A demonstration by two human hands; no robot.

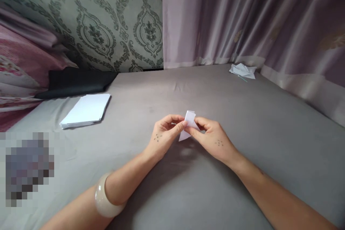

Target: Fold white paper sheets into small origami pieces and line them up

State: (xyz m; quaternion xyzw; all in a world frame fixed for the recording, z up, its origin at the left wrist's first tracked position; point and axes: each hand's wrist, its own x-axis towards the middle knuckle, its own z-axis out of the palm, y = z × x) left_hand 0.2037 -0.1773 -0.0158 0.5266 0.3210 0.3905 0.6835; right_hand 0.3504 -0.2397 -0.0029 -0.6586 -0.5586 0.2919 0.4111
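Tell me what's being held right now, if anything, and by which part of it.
A folded white paper, held around its middle by the left grip and the right grip; its upper end and a lower corner stick out.

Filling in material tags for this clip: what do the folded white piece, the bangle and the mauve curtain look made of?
Folded white piece: likely paper, matte; thin layers, straight edges and crisp folds.
Bangle: hard, polished, milky white; bright highlights. Stone or plastic, can't tell which.
Mauve curtain: woven-looking fabric, satiny; soft hanging folds with sheen along them. Fibre unclear.
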